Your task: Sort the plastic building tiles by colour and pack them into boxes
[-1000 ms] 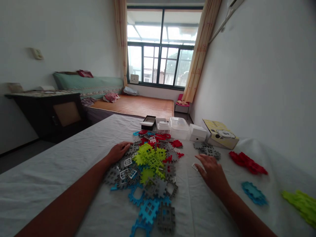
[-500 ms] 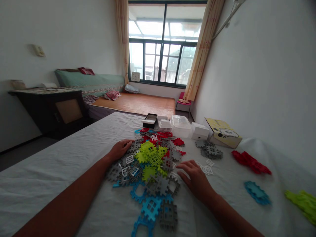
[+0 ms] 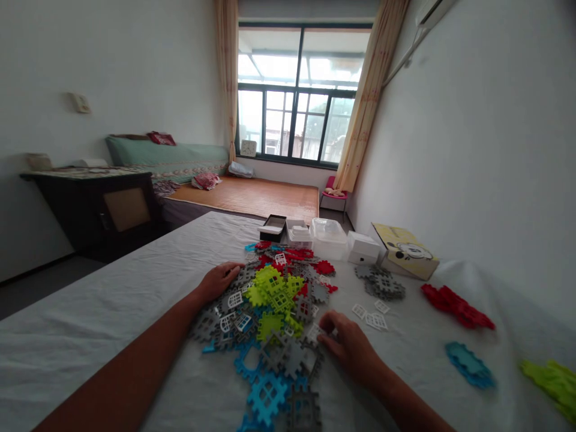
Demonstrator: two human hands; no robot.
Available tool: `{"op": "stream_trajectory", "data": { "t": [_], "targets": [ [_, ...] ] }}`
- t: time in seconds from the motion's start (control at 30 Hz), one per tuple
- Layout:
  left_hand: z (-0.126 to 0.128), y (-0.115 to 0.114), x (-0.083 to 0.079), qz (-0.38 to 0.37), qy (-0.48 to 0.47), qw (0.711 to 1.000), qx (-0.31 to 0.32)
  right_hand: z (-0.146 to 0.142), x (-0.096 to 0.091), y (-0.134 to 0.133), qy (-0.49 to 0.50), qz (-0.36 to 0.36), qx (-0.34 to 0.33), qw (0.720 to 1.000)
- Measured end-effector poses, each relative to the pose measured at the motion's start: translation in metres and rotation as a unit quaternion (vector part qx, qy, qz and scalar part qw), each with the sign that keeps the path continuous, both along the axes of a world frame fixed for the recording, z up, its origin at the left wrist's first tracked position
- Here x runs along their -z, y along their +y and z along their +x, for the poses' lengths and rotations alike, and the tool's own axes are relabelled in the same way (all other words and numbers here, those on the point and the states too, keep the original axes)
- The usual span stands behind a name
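Note:
A heap of flat plastic building pieces with toothed edges lies on the white cloth: lime-green pieces [image 3: 270, 288] on top, grey pieces [image 3: 294, 357] around, blue pieces [image 3: 267, 396] at the near end, red pieces [image 3: 297, 253] at the far end. My left hand [image 3: 220, 281] rests on the heap's left edge, fingers stretched forward, nothing visibly held. At the right edge, my right hand [image 3: 345, 337] has its thumb and curled fingers closed at a small white window frame piece [image 3: 314, 333]. Other white window frames [image 3: 376, 321] lie to the right of that hand.
Sorted groups lie at the right: grey pieces [image 3: 381, 283], red pieces [image 3: 456, 306], blue pieces [image 3: 469, 363] and lime-green pieces [image 3: 551, 381]. Behind the heap stand a black box [image 3: 273, 228], clear plastic tub [image 3: 328, 237], white box [image 3: 363, 247] and yellow carton [image 3: 407, 251].
My right hand has come slightly nearer and lower, its fingers curling in from spread to meet the white window frame. The left hand stays put; the view has tipped up slightly.

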State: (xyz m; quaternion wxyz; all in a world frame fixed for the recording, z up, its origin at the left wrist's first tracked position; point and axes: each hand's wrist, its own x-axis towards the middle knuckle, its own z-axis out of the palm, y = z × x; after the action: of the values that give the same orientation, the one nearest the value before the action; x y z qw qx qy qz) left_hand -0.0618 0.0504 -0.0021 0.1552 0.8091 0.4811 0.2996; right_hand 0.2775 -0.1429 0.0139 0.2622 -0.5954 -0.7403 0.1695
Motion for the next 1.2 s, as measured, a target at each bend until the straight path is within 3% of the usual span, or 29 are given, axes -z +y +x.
{"op": "stream_trajectory", "data": {
  "t": [0.13,0.27,0.37,0.47,0.57,0.73,0.9,1.07,1.2],
  "targets": [
    [-0.001,0.001,0.000,-0.010,-0.003,1.000,-0.001,0.044,-0.003,0.007,0.021,0.025,0.054,0.998],
    [-0.001,0.000,0.000,-0.014,-0.007,1.000,-0.002,0.073,-0.002,0.013,-0.093,0.114,0.112,0.983],
    [-0.001,0.000,-0.001,-0.018,-0.008,1.000,-0.001,0.055,0.001,0.014,-0.157,0.159,0.080,0.972],
    [0.000,-0.001,-0.003,-0.022,-0.005,1.000,-0.004,0.022,0.003,0.013,-0.189,0.136,0.010,0.972],
    [0.001,-0.002,-0.003,-0.019,0.006,1.000,-0.003,0.006,0.001,0.011,-0.216,0.115,-0.015,0.969],
    [0.000,0.000,-0.002,-0.018,0.011,1.000,-0.003,0.021,-0.006,0.006,-0.210,0.108,-0.018,0.972],
    [0.000,0.001,-0.001,-0.020,0.011,1.000,-0.004,0.041,-0.006,0.004,-0.141,0.086,0.001,0.986],
    [0.001,-0.001,-0.004,-0.026,0.015,1.000,-0.005,0.037,0.000,0.005,-0.118,0.052,-0.041,0.991],
    [0.002,-0.002,-0.006,-0.032,0.010,0.999,-0.011,0.031,0.000,0.004,-0.056,0.032,-0.017,0.998]
  ]
}}
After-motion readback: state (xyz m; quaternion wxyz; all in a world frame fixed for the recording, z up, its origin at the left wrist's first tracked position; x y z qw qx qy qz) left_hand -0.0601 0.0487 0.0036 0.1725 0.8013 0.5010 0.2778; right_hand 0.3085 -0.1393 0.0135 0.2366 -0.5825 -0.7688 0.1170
